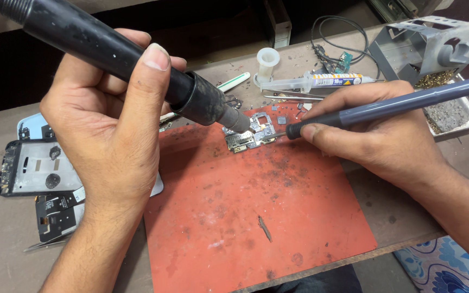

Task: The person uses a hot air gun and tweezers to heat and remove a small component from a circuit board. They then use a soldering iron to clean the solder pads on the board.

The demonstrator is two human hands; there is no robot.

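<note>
The left hand point(109, 125) is clamped on a black hot-air tool point(120, 59); its nozzle hangs just above the board point(248, 135). The right hand point(375, 133) grips a grey iron point(397, 106), tip touching the board. Best to keep both tools steady. The small, shiny board lies at the top edge of the red mat point(256, 217), on the counter point(6, 260).

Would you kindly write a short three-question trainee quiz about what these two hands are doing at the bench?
1. True or false: the left hand holds the thick black hot-air tool.
2. What does the right hand grip?
A. syringe
B. slim grey iron
C. tweezers
3. What lies under the circuit board?

Key:
1. True
2. B, the slim grey iron
3. The red mat
</note>
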